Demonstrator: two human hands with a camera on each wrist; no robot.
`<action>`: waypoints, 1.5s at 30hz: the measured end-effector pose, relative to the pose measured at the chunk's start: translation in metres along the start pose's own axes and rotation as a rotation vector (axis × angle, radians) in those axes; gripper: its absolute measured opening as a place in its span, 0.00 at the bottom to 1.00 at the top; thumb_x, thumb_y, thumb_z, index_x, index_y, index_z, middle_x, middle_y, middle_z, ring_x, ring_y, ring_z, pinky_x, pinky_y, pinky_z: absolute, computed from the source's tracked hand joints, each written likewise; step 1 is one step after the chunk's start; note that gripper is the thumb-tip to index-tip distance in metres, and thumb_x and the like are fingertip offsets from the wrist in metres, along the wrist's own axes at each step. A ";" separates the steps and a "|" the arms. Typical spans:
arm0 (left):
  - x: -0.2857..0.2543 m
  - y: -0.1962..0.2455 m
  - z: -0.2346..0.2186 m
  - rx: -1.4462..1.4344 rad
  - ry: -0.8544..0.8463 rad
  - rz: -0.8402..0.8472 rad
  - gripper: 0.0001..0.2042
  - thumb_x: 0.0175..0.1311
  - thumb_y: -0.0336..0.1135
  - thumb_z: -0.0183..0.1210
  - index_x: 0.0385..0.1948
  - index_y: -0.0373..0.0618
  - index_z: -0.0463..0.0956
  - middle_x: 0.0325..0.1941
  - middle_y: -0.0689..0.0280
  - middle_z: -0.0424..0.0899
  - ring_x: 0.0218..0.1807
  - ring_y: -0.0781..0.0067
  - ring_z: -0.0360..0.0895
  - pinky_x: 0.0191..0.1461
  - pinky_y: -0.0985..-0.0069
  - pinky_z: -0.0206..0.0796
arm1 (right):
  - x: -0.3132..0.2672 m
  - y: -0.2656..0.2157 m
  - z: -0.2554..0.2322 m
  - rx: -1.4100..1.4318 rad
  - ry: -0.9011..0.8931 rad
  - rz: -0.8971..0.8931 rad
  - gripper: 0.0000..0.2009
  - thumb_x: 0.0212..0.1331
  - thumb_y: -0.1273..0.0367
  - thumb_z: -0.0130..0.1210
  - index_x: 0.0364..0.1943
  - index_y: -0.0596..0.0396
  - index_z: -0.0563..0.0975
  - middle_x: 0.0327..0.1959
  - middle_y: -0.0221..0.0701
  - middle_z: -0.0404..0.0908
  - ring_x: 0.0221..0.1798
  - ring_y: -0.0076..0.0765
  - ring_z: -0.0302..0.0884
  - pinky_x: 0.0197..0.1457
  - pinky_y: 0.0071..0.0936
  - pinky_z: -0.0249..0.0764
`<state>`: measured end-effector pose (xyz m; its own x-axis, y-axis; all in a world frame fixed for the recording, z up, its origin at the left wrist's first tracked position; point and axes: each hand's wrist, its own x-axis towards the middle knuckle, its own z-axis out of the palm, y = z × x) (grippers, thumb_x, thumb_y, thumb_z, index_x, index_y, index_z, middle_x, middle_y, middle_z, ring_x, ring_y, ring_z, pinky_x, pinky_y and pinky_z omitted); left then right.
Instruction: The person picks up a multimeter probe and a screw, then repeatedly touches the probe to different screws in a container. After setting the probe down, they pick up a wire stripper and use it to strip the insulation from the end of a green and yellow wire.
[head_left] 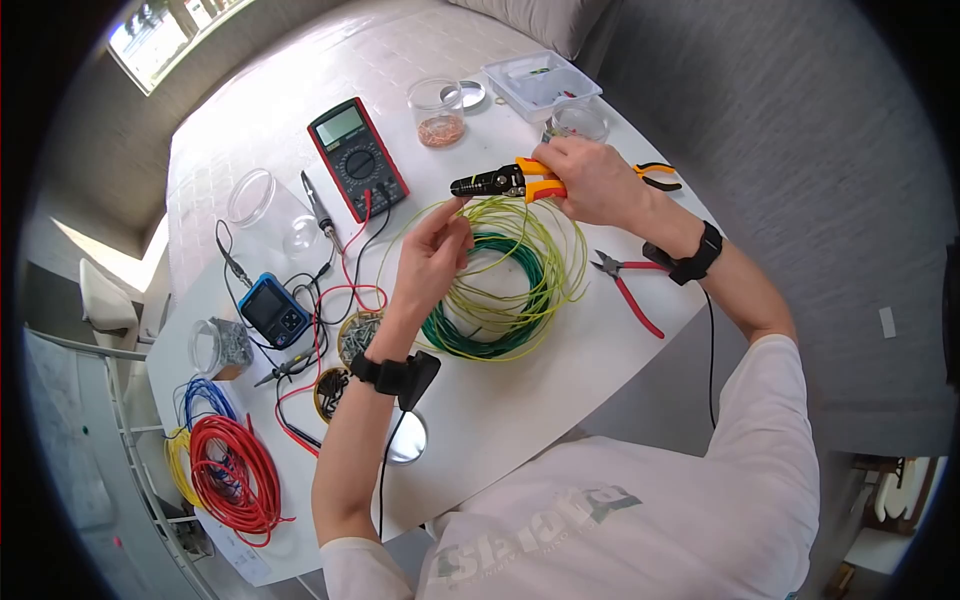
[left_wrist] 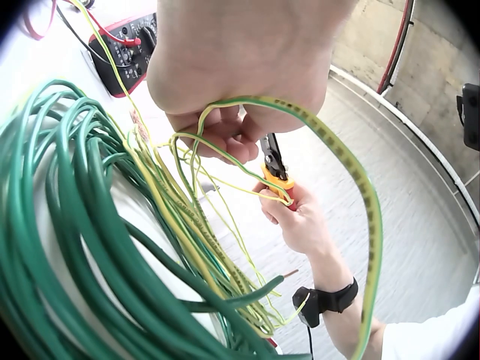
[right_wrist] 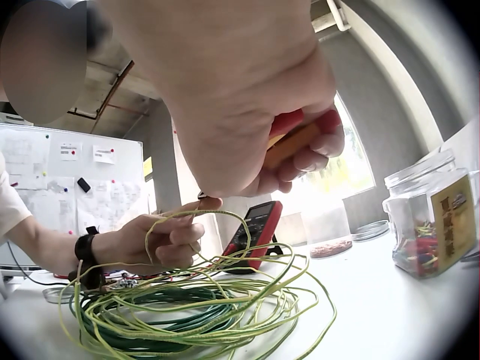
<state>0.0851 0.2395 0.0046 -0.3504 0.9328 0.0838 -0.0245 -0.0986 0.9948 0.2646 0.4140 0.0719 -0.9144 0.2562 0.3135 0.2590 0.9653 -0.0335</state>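
Note:
My right hand grips the orange-yellow handles of a wire stripper whose black head points left. Its head sits at the fingertips of my left hand, which pinches a thin yellow-green wire. In the left wrist view that wire loops out from under the curled fingers. Below both hands lies a loose coil of yellow-green wire, on and around a thicker dark green wire coil. The wire's end, between the left fingertips and the stripper's head, is mostly hidden.
Red-handled cutters and yellow-black pliers lie on the right. A multimeter, soldering iron and blue handheld meter stand left. Behind are a copper-scrap jar and divided tray; a red cable coil lies front left.

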 end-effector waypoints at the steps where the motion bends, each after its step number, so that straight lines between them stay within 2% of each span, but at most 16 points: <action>1: 0.000 0.001 -0.001 0.000 0.000 -0.001 0.16 0.70 0.29 0.50 0.59 0.43 0.71 0.27 0.72 0.73 0.24 0.86 0.67 0.28 0.87 0.60 | 0.000 0.001 -0.001 0.000 -0.001 0.000 0.19 0.46 0.70 0.66 0.43 0.57 0.74 0.36 0.36 0.77 0.41 0.43 0.78 0.43 0.33 0.75; 7: 0.001 0.004 -0.003 0.012 -0.049 -0.011 0.16 0.71 0.30 0.50 0.59 0.43 0.72 0.28 0.72 0.75 0.24 0.87 0.67 0.28 0.87 0.61 | -0.004 0.016 -0.012 -0.044 0.019 0.054 0.19 0.46 0.68 0.64 0.44 0.57 0.74 0.35 0.38 0.79 0.41 0.44 0.79 0.43 0.34 0.77; 10: 0.003 0.003 -0.004 0.021 -0.050 -0.011 0.14 0.71 0.31 0.50 0.55 0.41 0.73 0.28 0.71 0.78 0.24 0.88 0.68 0.28 0.87 0.61 | -0.009 0.032 -0.013 -0.038 0.048 0.144 0.16 0.48 0.71 0.63 0.43 0.55 0.75 0.36 0.39 0.79 0.40 0.45 0.78 0.43 0.35 0.76; 19: 0.010 0.001 -0.007 0.018 0.004 -0.036 0.10 0.70 0.33 0.52 0.45 0.37 0.75 0.32 0.67 0.83 0.26 0.87 0.74 0.27 0.89 0.63 | -0.021 0.097 -0.022 0.028 -0.060 0.435 0.13 0.55 0.66 0.57 0.41 0.59 0.76 0.31 0.42 0.80 0.36 0.48 0.78 0.42 0.33 0.74; 21: 0.013 0.000 -0.007 0.021 0.008 -0.033 0.10 0.70 0.33 0.52 0.45 0.36 0.75 0.33 0.67 0.83 0.26 0.87 0.74 0.28 0.88 0.63 | -0.022 0.112 -0.019 0.139 -0.096 0.517 0.11 0.58 0.66 0.55 0.40 0.58 0.77 0.25 0.38 0.79 0.30 0.39 0.77 0.36 0.31 0.73; 22: 0.015 0.000 -0.007 0.029 0.021 -0.033 0.10 0.70 0.33 0.53 0.45 0.36 0.75 0.33 0.67 0.83 0.26 0.86 0.75 0.28 0.88 0.64 | -0.020 0.116 -0.021 0.134 -0.093 0.521 0.11 0.58 0.66 0.55 0.40 0.58 0.77 0.25 0.38 0.79 0.30 0.39 0.77 0.36 0.31 0.73; 24: 0.017 -0.001 -0.005 0.022 0.032 -0.031 0.10 0.70 0.33 0.53 0.44 0.35 0.75 0.33 0.66 0.83 0.27 0.86 0.75 0.28 0.88 0.65 | -0.018 0.124 -0.026 0.521 -0.378 0.777 0.13 0.57 0.64 0.54 0.40 0.59 0.79 0.23 0.34 0.79 0.24 0.33 0.76 0.31 0.30 0.74; 25: 0.018 -0.002 -0.005 0.017 0.049 -0.032 0.10 0.69 0.33 0.54 0.44 0.34 0.75 0.34 0.66 0.83 0.27 0.85 0.75 0.29 0.87 0.65 | -0.020 0.129 -0.025 0.518 -0.374 0.780 0.13 0.57 0.64 0.54 0.40 0.59 0.79 0.23 0.34 0.79 0.24 0.33 0.76 0.31 0.30 0.74; 27: 0.018 -0.006 -0.007 0.017 0.044 -0.029 0.10 0.69 0.32 0.54 0.44 0.34 0.75 0.34 0.66 0.84 0.27 0.84 0.76 0.30 0.87 0.66 | -0.026 0.139 -0.023 1.022 -0.546 0.851 0.13 0.60 0.64 0.54 0.39 0.61 0.78 0.21 0.28 0.76 0.21 0.24 0.71 0.25 0.23 0.71; 28: 0.018 -0.007 -0.007 0.018 0.042 -0.030 0.10 0.68 0.31 0.55 0.44 0.33 0.75 0.34 0.65 0.84 0.28 0.84 0.76 0.31 0.87 0.67 | -0.027 0.137 -0.024 1.021 -0.543 0.853 0.13 0.60 0.64 0.54 0.39 0.61 0.78 0.21 0.28 0.76 0.21 0.24 0.71 0.25 0.23 0.71; 30: 0.017 -0.008 -0.009 0.036 0.034 -0.038 0.10 0.68 0.31 0.55 0.44 0.33 0.76 0.35 0.65 0.84 0.28 0.84 0.76 0.31 0.87 0.67 | -0.032 0.130 -0.025 1.359 -0.522 0.841 0.14 0.64 0.65 0.50 0.40 0.64 0.77 0.23 0.32 0.78 0.22 0.27 0.75 0.25 0.21 0.72; 31: 0.017 -0.008 -0.010 0.053 0.028 -0.047 0.10 0.67 0.30 0.55 0.44 0.33 0.76 0.35 0.66 0.84 0.29 0.84 0.77 0.32 0.87 0.68 | -0.033 0.126 -0.027 1.360 -0.521 0.842 0.14 0.64 0.65 0.50 0.40 0.64 0.77 0.23 0.32 0.78 0.22 0.27 0.75 0.25 0.21 0.72; 33: 0.017 -0.008 -0.011 0.073 0.017 -0.055 0.10 0.67 0.29 0.56 0.45 0.33 0.76 0.35 0.66 0.84 0.29 0.84 0.77 0.32 0.87 0.68 | -0.034 0.121 -0.031 1.590 -0.516 0.776 0.16 0.67 0.67 0.43 0.44 0.70 0.75 0.25 0.37 0.81 0.23 0.30 0.82 0.27 0.25 0.81; 36: 0.016 -0.009 -0.011 0.123 0.001 -0.067 0.11 0.65 0.29 0.56 0.45 0.33 0.77 0.34 0.66 0.84 0.29 0.84 0.77 0.33 0.86 0.68 | -0.035 0.131 -0.024 1.717 -0.554 0.764 0.19 0.68 0.66 0.38 0.47 0.72 0.73 0.28 0.41 0.82 0.25 0.34 0.84 0.29 0.27 0.83; 43: 0.014 -0.003 -0.011 0.201 -0.014 -0.043 0.13 0.63 0.26 0.57 0.49 0.36 0.76 0.32 0.67 0.84 0.29 0.83 0.78 0.32 0.86 0.68 | -0.035 0.128 -0.026 1.709 -0.542 0.731 0.19 0.67 0.66 0.40 0.48 0.72 0.73 0.27 0.42 0.82 0.26 0.34 0.84 0.26 0.26 0.83; 45: 0.012 0.001 -0.014 0.242 -0.016 -0.068 0.15 0.63 0.27 0.58 0.51 0.37 0.75 0.34 0.67 0.84 0.30 0.84 0.78 0.34 0.86 0.69 | -0.036 0.123 -0.025 1.384 -0.478 0.781 0.17 0.67 0.67 0.42 0.47 0.70 0.73 0.27 0.41 0.82 0.23 0.32 0.83 0.20 0.24 0.79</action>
<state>0.0680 0.2460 0.0062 -0.3412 0.9399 0.0149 0.1781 0.0491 0.9828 0.3371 0.5226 0.0801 -0.7798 0.4074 -0.4753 0.4560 -0.1506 -0.8772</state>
